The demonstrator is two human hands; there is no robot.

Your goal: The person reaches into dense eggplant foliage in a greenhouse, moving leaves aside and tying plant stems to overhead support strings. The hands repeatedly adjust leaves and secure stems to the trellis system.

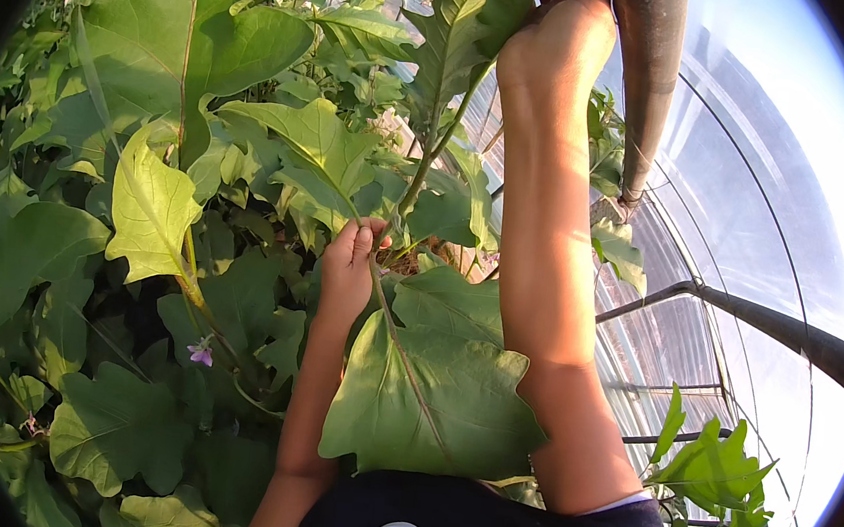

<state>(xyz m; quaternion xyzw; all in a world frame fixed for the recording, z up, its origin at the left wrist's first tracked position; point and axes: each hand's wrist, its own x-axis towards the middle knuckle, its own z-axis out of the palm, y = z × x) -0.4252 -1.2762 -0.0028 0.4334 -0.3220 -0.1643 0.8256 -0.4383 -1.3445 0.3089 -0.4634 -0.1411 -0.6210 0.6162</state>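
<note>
My left hand point(349, 259) pinches a leaf stalk of an eggplant shoot, thumb against fingers, right beside the shoot's upright stem point(416, 180). A yellow-green leaf point(320, 142) spreads above that hand. Below it, a broad green leaf point(432, 404) hangs in front of my chest, between my forearms. My right hand point(563, 27) is raised to the top edge of the view, beside a thick pipe point(645, 80). Its fingers are partly cut off and partly behind a large leaf point(449, 40), so what they hold cannot be seen.
Dense eggplant foliage point(122, 418) fills the left side, with a purple flower point(201, 351) low among it. On the right curve a greenhouse's clear plastic film point(760, 180) and a dark metal tube point(779, 317). More leaves point(720, 470) stand at the lower right.
</note>
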